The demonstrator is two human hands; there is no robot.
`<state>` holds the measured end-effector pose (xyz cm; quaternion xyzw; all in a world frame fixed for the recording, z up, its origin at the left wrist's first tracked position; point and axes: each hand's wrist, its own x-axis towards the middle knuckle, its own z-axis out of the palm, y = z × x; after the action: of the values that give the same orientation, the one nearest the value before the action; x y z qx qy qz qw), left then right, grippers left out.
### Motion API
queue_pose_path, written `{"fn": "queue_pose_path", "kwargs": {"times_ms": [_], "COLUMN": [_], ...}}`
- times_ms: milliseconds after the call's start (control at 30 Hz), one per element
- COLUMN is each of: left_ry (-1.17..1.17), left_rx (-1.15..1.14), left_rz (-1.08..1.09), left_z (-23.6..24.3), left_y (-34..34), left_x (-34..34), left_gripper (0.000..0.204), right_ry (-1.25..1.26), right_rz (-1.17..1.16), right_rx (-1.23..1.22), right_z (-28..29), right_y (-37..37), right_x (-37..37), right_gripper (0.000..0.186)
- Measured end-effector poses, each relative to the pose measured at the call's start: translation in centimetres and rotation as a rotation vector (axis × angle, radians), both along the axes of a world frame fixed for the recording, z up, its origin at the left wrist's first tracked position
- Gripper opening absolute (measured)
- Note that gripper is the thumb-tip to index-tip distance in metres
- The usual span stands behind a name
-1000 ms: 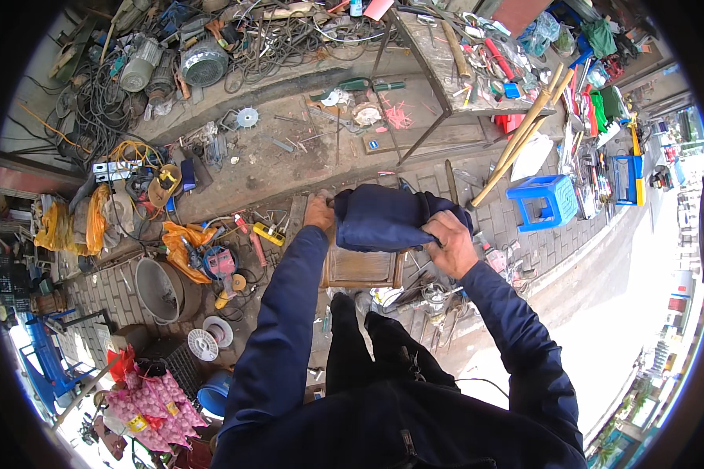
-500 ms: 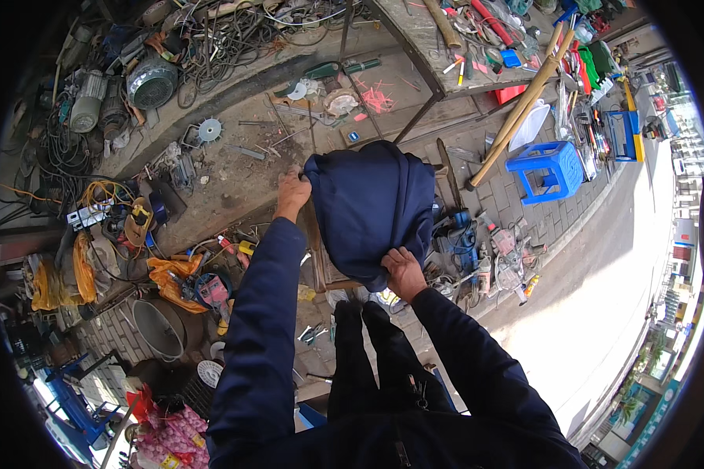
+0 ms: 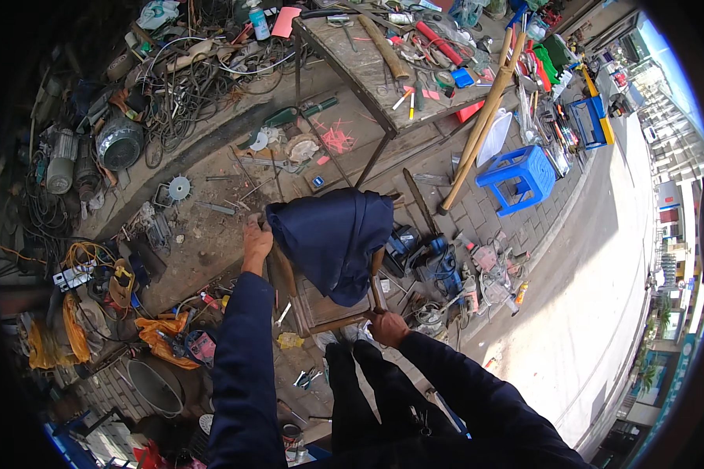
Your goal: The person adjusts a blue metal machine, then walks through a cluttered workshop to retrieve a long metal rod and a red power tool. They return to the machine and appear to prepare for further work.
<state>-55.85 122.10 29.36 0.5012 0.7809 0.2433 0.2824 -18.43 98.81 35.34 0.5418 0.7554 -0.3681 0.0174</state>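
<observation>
moved off the navy cloth (image 3: 332, 238) since the earlier frame, the right hand (image 3: 389, 328) now curls closed on the wooden chair's (image 3: 321, 310) near right corner; the left hand (image 3: 256, 244) is half-curled by the cloth's left edge, its hold unclear. the cloth lies bunched over the chair, so a sudden tilt could slide it onto the power tools (image 3: 441, 266) at right and snag it.

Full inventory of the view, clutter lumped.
wooden chair: one, brown, centre
cloth: one, navy, over the chair
stool: one, blue, right of cloth
table: one, grey, top centre
poles: about two, tan, beside table
power tools: several, mixed colours, right of chair
motors: several, grey, upper left
cables: many, mostly dark, upper left
basin: one, grey, lower left
bags: several, orange, left
left hand: one, navy sleeve, cloth's left edge
right hand: one, navy sleeve, chair's near right corner
legs: two, black, below chair
</observation>
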Motion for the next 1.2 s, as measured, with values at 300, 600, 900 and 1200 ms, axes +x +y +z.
{"fn": "queue_pose_path", "kwargs": {"times_ms": [300,600,900,1200], "left_ry": [-0.111,-0.263,0.022,-0.846], "left_rx": [-0.106,0.369,-0.561,-0.078], "left_rz": [0.079,-0.021,0.860,2.077], "left_z": [6.4,15.5,0.6,6.8], "left_y": [-10.9,-32.0,-63.7,-85.9], "left_x": [4.8,18.2,5.7,20.3], "left_gripper": [0.044,0.042,0.026,0.016], "right_ry": [-0.107,0.741,0.644,0.275], "right_rz": [-0.107,-0.401,-0.047,0.049], "right_rx": [-0.204,-0.339,-0.260,-0.431], "right_z": [0.8,15.9,24.7,9.7], "right_y": [-6.7,-3.6,-1.9,1.0], "right_x": [6.3,-9.5,-10.1,-4.2], "right_gripper": [0.041,0.045,0.030,0.025]}}
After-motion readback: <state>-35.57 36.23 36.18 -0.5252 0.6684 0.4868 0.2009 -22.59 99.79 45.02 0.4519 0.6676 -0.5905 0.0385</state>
